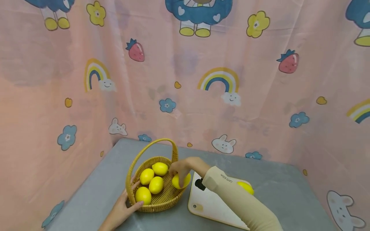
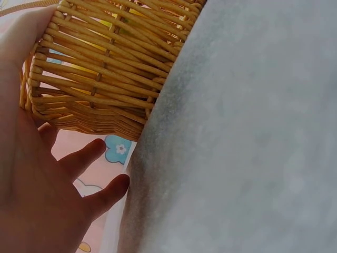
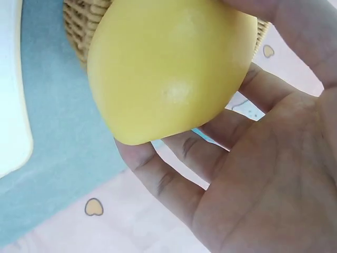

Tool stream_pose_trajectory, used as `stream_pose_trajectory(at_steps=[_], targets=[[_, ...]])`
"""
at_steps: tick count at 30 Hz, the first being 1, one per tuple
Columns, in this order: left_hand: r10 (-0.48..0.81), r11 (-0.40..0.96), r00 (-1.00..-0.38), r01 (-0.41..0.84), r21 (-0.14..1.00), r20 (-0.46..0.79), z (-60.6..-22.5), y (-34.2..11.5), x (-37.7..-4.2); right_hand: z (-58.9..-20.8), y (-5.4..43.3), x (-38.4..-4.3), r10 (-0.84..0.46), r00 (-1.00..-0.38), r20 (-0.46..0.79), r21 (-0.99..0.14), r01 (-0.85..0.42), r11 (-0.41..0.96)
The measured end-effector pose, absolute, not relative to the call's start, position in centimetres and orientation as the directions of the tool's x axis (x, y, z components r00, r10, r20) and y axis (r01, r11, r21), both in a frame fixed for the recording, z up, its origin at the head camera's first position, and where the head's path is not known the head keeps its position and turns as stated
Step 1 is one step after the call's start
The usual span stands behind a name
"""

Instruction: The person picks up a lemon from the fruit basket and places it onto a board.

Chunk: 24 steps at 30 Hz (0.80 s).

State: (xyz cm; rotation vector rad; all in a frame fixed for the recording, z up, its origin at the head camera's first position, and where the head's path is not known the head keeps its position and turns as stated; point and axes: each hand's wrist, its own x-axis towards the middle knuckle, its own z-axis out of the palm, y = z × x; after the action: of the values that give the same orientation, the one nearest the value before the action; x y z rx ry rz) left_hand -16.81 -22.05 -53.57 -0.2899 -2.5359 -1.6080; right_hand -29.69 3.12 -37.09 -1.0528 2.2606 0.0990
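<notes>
A yellow wicker basket (image 1: 159, 207) with a tall arched handle stands on the table, holding several lemons (image 1: 156, 185). At its near left side, my left hand (image 1: 121, 208) grips the wall, thumb over the rim and the other fingers spread along the outside. The left wrist view shows the woven side of the basket (image 2: 105, 74) close up. My right hand (image 1: 182, 166) holds another lemon (image 3: 168, 79) at the basket's right rim, fingers curled round it. From the head view I cannot tell whether that lemon touches the basket.
A white cutting board (image 1: 208, 203) with a hole in one corner lies right of the basket, partly under my right sleeve (image 1: 237, 195). One more lemon (image 1: 246, 187) shows beyond the sleeve. A pink printed curtain (image 1: 185, 122) surrounds the grey table (image 1: 274, 183).
</notes>
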Motion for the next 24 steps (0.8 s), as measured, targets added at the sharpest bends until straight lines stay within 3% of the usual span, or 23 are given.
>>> stream_pose_trajectory(at_steps=[5,13,24], targets=[[0.093,0.418,-0.977,0.212,0.883,0.191,-53.6,-22.0,-16.7,-36.7,4.2,-29.7,-0.666,-0.494,-0.559,-0.223,-0.684,0.695],[0.086,0.42,-0.98,0.2,0.885,0.181,-53.3,-22.0,-16.7,-36.5,6.8,-29.9,-0.597,-0.604,-0.528,-0.251,-0.56,0.789],[0.093,0.431,-0.976,0.216,0.876,0.195,-53.3,-21.9,-16.7,-37.6,13.0,-30.5,-0.556,-0.661,-0.503,-0.221,-0.523,0.823]])
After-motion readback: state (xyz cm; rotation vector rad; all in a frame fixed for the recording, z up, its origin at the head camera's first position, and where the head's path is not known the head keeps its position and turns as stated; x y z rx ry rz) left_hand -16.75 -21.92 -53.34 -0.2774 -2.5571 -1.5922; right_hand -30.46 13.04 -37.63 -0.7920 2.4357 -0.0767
